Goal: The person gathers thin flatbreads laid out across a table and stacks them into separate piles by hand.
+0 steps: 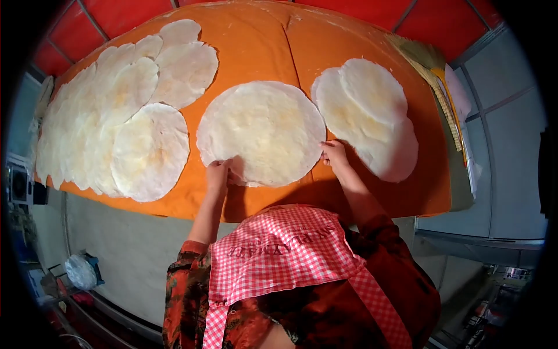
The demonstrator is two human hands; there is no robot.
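A large round flat sheet of pale dough (261, 131) lies on the orange cloth in the middle. My left hand (218, 173) pinches its lower left edge. At its right edge, my right hand (333, 153) has its fingers closed on the rim. Many thin round sheets (87, 128) overlap on the left side of the cloth, with one round sheet (152, 152) on top at their right. To the right of the middle sheet lie a few more overlapping sheets (372, 93).
An orange cloth (250, 61) covers the table. A straw brush with an orange handle (447, 99) lies along its right edge. Red tiles (444, 29) border the far side. A plastic-wrapped bundle (81, 272) is at lower left.
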